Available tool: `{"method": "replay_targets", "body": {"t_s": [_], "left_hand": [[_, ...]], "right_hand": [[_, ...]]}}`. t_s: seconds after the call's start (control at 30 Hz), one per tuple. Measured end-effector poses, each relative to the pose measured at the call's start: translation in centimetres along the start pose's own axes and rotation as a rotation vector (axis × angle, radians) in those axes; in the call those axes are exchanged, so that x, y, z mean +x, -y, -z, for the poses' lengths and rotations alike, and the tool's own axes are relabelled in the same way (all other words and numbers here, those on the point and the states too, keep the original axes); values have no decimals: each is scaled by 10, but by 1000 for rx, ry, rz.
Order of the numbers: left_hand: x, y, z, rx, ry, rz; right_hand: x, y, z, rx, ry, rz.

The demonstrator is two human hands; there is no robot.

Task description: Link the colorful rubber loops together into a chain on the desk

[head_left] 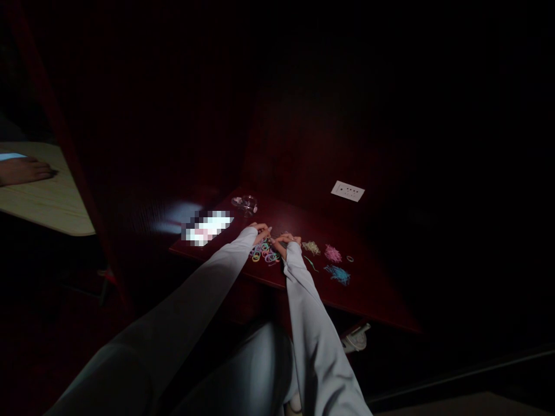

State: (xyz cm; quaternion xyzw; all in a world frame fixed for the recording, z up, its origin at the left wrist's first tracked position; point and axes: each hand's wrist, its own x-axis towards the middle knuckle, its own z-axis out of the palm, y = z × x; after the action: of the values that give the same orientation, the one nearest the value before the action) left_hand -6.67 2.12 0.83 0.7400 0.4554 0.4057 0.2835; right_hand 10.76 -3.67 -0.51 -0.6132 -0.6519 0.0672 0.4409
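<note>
My left hand (261, 231) and my right hand (288, 239) meet over a dark red desk (373, 294), both in light grey sleeves. Their fingers are curled close together above a pile of small coloured rings (263, 253); what they pinch is too small to make out. To the right of my right hand lie a yellow clump (311, 248), a pink clump (333, 253) and a blue clump (337, 274) of thin bands. A single small ring (350, 259) lies past the pink clump.
A small clear container (245, 203) stands at the desk's far edge. A white socket plate (347, 190) sits in the dark panel behind. A blurred bright object (207, 227) lies at the left of the desk. Another person's hand (26, 170) rests on a pale table (47, 202) at far left.
</note>
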Motion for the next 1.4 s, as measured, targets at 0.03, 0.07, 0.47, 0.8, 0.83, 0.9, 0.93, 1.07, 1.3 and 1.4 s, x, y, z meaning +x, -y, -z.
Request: {"method": "replay_targets", "body": {"t_s": [0.03, 0.07, 0.47, 0.8, 0.83, 0.9, 0.93, 1.07, 1.3, 1.4], "left_hand": [[0, 0, 0, 6, 4, -6], [0, 0, -1, 11, 14, -20], [-4, -6, -2, 26, 103, -111], [-4, -6, -3, 0, 111, -107], [-4, -7, -2, -10, 116, -101], [-3, -8, 0, -34, 134, -101], [-3, -9, 1, -44, 142, -107], [-1, -8, 3, -88, 142, -131], [5, 6, -4, -199, 71, -135], [7, 10, -5, -240, 79, -160]], "right_hand": [[2, -2, 0, 15, 17, -15], [4, -5, 0, 34, 32, -29], [7, -12, -7, 97, -32, -26], [2, -7, -5, 55, -55, 22], [2, -6, -5, 52, -56, 23], [3, -6, -4, 48, -54, 18], [4, -6, -3, 44, -52, 11], [5, -4, 1, 21, -39, -17], [-3, 8, 0, -28, 15, 6], [-4, 9, 0, -16, 11, 16]]}}
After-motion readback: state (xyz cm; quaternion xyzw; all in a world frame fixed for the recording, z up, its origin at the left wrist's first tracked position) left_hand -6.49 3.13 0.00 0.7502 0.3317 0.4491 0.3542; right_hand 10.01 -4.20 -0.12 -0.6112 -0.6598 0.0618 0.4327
